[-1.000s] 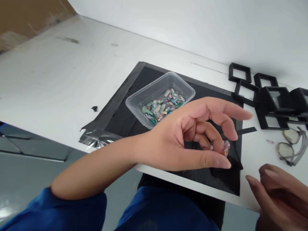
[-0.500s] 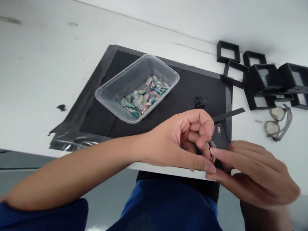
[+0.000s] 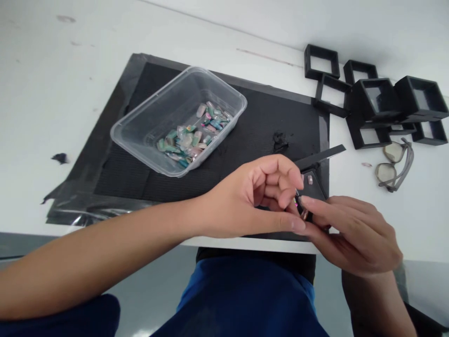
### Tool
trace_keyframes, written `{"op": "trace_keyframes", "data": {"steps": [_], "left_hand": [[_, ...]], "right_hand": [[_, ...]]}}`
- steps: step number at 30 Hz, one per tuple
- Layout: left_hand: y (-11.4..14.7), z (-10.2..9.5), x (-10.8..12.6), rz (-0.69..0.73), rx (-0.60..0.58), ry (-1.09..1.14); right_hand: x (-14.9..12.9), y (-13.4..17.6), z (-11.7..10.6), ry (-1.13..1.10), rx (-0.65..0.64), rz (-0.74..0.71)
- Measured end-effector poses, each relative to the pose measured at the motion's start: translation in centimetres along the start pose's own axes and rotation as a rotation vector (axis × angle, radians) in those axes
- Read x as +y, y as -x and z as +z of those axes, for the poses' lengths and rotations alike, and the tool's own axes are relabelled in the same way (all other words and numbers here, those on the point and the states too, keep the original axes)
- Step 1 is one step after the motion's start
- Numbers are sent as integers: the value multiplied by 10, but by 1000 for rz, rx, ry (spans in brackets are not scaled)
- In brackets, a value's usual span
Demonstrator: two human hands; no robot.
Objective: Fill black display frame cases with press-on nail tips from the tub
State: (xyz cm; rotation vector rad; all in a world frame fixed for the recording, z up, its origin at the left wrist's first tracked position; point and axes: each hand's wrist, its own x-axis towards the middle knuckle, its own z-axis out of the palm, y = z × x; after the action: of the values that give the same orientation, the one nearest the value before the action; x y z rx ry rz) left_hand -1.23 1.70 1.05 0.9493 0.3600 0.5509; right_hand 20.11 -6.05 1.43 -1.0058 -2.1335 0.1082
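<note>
My left hand [image 3: 261, 199] is curled, its fingers bent inward and its thumb stretched toward my right hand. Small shiny press-on nails [image 3: 304, 214] show at the fingertips where both hands meet, one with a pink glint; fingers partly hide them. My right hand [image 3: 354, 229] pinches there with thumb and forefinger. Just behind the hands lies a small black tray [image 3: 315, 187] with a pinkish nail [image 3: 310, 179] on it, largely covered by my fingers. A clear plastic tub [image 3: 140, 110] holds many green, pink and clear press-on nails [image 3: 187, 138] along its near right side.
Under the tub lies a black ribbed mat [image 3: 122, 173] taped to the white table. A black strip [image 3: 322, 157] crosses the mat's right edge. Several black square frames [image 3: 333, 96] and folded glasses [image 3: 387, 173] are at the right. Crumpled black scraps [image 3: 279, 140] lie on the mat.
The view has shifted, so the tub and frames appear further left. My hands stay together at the fingertips, and the right fingers have shifted slightly around the small nails.
</note>
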Motion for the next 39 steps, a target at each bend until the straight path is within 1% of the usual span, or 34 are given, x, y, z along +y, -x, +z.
{"op": "trace_keyframes", "data": {"steps": [1,3,6,8,10,14,19,22,25,27,31,36,39], "left_hand": [[0,0,0,22,14,-25],[0,0,2,88,33,-92],[2,0,8,182,10,-214],[6,0,13,255,-25,-268],[9,-1,17,320,-49,-322],[13,-6,20,398,-75,-392],[10,-11,17,478,-47,-404],[12,-11,18,477,-85,-398],[17,-8,21,436,-123,-390],[20,-6,23,409,-124,-407],[21,-3,22,414,-123,-475],[20,-3,23,378,-147,-578],[21,-2,24,400,-148,-607]], "right_hand": [[1,3,-2,-1,3,8],[6,12,-10,8,10,67],[19,34,-28,7,13,224],[27,48,-37,3,-79,329],[32,56,-40,2,-180,381],[33,57,-33,-17,-323,371],[35,49,-28,6,-414,366],[37,44,-30,4,-463,348],[38,41,-31,-8,-503,352],[38,40,-31,-10,-519,356],[38,40,-30,25,-527,367],[41,46,-24,32,-466,354],[43,49,-20,40,-417,317]]}}
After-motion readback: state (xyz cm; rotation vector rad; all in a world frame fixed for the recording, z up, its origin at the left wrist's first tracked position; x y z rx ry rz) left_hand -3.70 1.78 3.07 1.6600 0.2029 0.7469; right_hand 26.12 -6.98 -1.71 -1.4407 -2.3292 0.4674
